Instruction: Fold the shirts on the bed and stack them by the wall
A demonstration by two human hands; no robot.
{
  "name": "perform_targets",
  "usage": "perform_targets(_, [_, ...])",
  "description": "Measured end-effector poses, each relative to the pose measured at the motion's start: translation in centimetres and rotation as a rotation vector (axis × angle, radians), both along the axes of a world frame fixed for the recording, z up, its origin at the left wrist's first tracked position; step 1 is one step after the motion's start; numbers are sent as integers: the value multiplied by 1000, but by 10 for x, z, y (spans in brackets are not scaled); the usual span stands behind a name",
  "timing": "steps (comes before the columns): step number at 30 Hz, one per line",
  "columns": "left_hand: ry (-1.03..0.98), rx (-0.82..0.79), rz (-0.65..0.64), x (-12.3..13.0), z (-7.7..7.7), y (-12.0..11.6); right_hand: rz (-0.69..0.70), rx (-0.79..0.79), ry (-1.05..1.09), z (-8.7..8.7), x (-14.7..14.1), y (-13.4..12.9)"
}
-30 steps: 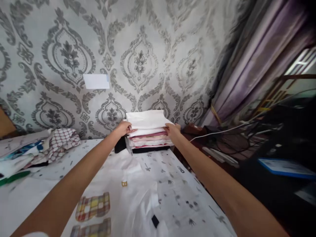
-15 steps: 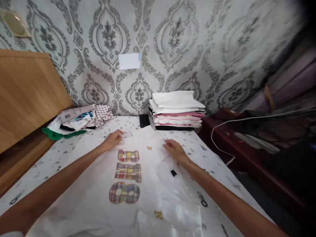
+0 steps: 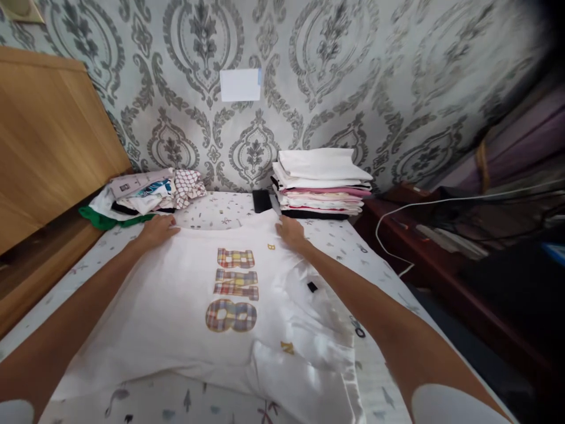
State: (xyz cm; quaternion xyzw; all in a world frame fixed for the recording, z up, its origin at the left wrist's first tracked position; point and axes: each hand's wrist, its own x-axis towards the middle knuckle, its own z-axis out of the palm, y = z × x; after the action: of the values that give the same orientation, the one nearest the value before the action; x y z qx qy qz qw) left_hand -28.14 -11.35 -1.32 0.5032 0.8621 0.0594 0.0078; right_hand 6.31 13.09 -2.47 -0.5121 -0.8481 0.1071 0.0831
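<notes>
A white shirt [image 3: 176, 294] with plaid appliqué letters and small yellow letters lies spread sideways over a printed sheet. At its far left corner, my left hand [image 3: 158, 231] is closed on the fabric edge. My right hand [image 3: 291, 231] pinches the far edge near the small yellow "B", fingers curled over the cloth. Between the two hands the far edge runs fairly straight. A sleeve lies toward the near right, wrinkled, and a black tag shows by my right forearm.
A neat pile of folded clothes [image 3: 322, 188] stands against the wall, with a black phone-like slab [image 3: 262, 201] beside it. Loose clothes [image 3: 145, 197] lie at the back left by a wooden panel [image 3: 53, 141]. A white cable [image 3: 384, 247] hangs at the right over a dark red ledge.
My left hand has moved left to the shirt's far left corner; my right hand has shifted slightly left. The near edge has drawn away from me, baring the sheet. The view tilted down.
</notes>
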Motion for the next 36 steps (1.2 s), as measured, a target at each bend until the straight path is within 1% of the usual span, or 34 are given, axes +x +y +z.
perform_targets(3, [133,4,-149,-3,-3,-3,73,59,-14,4,3,0])
perform_targets(4, [176,23,-172,-3,-3,-4,84,83,-12,7,3,3])
perform_targets(5, [207,50,-170,-2,-3,-3,89,120,-6,12,2,6])
perform_targets(7, [254,107,-121,-1,-1,-1,85,231,20,19,-1,15])
perform_targets(9, [297,151,-60,0,0,4,61,338,45,22,-5,22])
perform_targets(10, [317,157,-49,1,0,7,52,359,44,21,-7,25])
perform_targets(12, [350,131,-59,1,-1,12,49,323,11,14,-11,26])
perform_targets(15, [390,95,-80,1,-5,16,57,236,-43,2,-13,20])
perform_targets(17, [395,121,-76,3,-6,14,49,235,-40,-1,-10,13])
perform_targets(19, [359,153,-90,11,-7,8,66,263,-3,-1,-4,1])
perform_targets(21, [266,166,-147,27,-11,-2,156,264,61,0,7,-16])
perform_targets(23, [135,139,-255,52,-17,-18,324,200,133,-2,25,-41])
perform_targets(26, [-23,53,-427,96,-26,-50,594,48,221,-7,60,-92])
perform_targets(28, [-70,20,-507,121,-29,-74,720,-25,244,-9,88,-129])
perform_targets(30, [-102,15,-579,138,-28,-98,819,-55,248,-7,115,-163])
perform_targets(33, [-168,27,-693,156,-22,-128,905,-45,260,0,147,-202])
perform_targets(34, [-187,36,-727,161,-19,-137,903,-32,260,3,155,-212])
perform_targets(36, [-205,61,-778,171,-12,-152,842,-8,237,10,167,-230])
